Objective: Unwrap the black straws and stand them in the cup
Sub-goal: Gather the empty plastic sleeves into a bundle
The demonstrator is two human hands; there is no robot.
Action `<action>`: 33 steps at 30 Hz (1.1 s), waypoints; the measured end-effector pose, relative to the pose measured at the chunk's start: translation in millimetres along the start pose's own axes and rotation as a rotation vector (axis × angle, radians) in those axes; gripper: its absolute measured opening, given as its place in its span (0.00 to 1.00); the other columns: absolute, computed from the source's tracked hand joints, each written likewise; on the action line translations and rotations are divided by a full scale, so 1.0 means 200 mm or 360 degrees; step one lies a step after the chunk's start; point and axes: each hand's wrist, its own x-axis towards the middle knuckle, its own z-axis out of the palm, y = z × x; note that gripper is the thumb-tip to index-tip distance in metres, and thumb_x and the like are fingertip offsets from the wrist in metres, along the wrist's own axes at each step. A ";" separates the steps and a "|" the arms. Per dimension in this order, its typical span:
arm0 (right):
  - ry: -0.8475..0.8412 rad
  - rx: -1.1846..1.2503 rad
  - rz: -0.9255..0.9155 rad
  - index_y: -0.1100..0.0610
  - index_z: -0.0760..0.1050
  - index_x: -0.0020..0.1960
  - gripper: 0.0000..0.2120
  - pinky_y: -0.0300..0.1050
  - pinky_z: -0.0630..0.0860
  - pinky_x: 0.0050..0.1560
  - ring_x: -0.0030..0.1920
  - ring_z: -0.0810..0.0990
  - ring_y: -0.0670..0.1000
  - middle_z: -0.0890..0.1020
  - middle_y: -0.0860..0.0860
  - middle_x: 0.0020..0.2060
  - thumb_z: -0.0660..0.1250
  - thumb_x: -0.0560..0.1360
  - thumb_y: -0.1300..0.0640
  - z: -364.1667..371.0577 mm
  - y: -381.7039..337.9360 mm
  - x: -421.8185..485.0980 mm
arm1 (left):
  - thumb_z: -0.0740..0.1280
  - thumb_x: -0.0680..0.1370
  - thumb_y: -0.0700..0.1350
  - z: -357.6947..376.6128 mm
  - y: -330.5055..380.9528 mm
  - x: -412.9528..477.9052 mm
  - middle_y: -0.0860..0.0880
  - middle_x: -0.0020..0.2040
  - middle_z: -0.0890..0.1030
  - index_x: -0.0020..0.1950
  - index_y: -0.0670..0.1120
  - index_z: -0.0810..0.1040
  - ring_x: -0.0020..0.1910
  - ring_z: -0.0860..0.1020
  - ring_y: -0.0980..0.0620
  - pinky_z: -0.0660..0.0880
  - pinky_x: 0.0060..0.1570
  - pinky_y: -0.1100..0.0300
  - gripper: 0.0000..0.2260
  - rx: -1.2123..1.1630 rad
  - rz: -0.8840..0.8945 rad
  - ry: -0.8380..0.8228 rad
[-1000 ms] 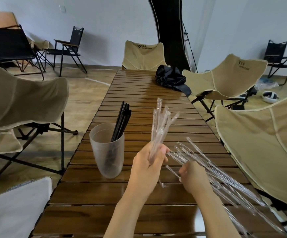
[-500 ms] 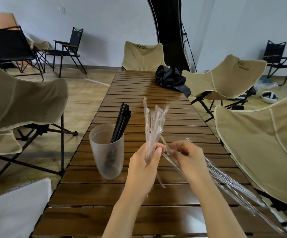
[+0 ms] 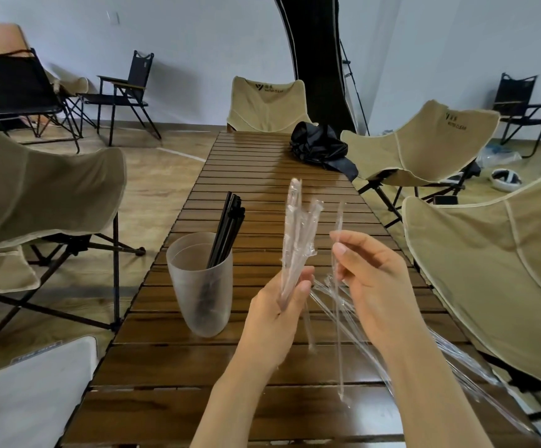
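Straws (image 3: 230, 227) leaning in cup (image 3: 198, 295), left hand (image 3: 278, 315) gripping upright wrappers (image 3: 298, 231), right hand (image 3: 379, 286) pinching wrapper (image 3: 339, 227)

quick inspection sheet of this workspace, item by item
surface: slatted wooden table.
job's things: cup upright on the table; black straws stand in it, leaning.
clutter: loose wrappers at the table's right edge; black bag at the far end.
grippers: left hand grips a wrapper bundle; right hand pinches a single wrapper.
cables: nothing seen.
surroundings: folding chairs round the table.
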 end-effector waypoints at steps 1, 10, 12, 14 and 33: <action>-0.0018 0.0021 -0.0016 0.55 0.82 0.49 0.08 0.40 0.75 0.40 0.34 0.75 0.46 0.79 0.50 0.33 0.67 0.73 0.64 0.00 -0.01 0.00 | 0.60 0.75 0.60 0.00 0.00 0.00 0.59 0.54 0.81 0.65 0.56 0.73 0.56 0.77 0.64 0.72 0.53 0.74 0.20 -0.0017 0.0020 -0.0051; -0.0221 0.0222 -0.0097 0.57 0.80 0.41 0.05 0.45 0.78 0.43 0.39 0.77 0.52 0.80 0.51 0.36 0.68 0.68 0.56 0.03 -0.06 -0.01 | 0.66 0.74 0.56 0.01 0.02 -0.01 0.57 0.50 0.82 0.57 0.54 0.78 0.51 0.80 0.58 0.78 0.50 0.65 0.14 0.0038 0.0028 -0.0292; -0.0293 0.0186 -0.0119 0.55 0.79 0.39 0.03 0.42 0.78 0.39 0.36 0.77 0.48 0.79 0.50 0.34 0.68 0.70 0.57 0.04 -0.06 -0.01 | 0.68 0.76 0.52 0.01 0.01 -0.01 0.59 0.48 0.82 0.55 0.52 0.80 0.50 0.80 0.61 0.77 0.48 0.69 0.10 0.0063 -0.0024 -0.0309; -0.0311 0.0214 -0.0089 0.54 0.81 0.41 0.03 0.49 0.74 0.46 0.39 0.74 0.55 0.79 0.52 0.37 0.70 0.70 0.55 0.05 -0.06 -0.01 | 0.65 0.79 0.48 0.00 0.00 -0.01 0.54 0.46 0.82 0.49 0.47 0.81 0.48 0.80 0.56 0.77 0.49 0.64 0.07 0.0069 -0.0043 -0.0277; 0.0019 -0.2127 0.0766 0.56 0.76 0.47 0.04 0.46 0.77 0.45 0.46 0.80 0.57 0.80 0.55 0.46 0.66 0.75 0.64 -0.13 0.35 -0.06 | 0.56 0.76 0.59 -0.03 0.04 0.00 0.43 0.30 0.71 0.42 0.51 0.81 0.31 0.70 0.42 0.69 0.33 0.52 0.19 0.0065 0.0002 0.0160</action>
